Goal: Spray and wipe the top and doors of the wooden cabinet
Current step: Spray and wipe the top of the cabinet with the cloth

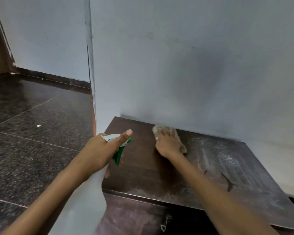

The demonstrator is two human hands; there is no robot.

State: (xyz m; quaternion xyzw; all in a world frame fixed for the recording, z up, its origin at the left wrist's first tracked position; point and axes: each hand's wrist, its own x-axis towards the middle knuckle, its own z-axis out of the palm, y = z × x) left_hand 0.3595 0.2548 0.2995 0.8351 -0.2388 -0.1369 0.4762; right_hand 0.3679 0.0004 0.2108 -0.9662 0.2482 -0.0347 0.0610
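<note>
Wiping the cabinet top with a cloth while the spray bottle waits in the other hand.

Left hand [98,150] has its grip clenched round the bottle [119,150], thumb stretched forward along the white-and-green head, nozzle aimed over the top, likely kept ready for another spray. Right hand [168,143] presses flat, fingers spread, on the pale cloth [161,128] at the back edge against the wall [176,65], probably to reach the corner. The dark wood cabinet [219,167] stands low against that wall; its right part looks streaked and dusty, its left part darker. The doors below look untouched.
</note>
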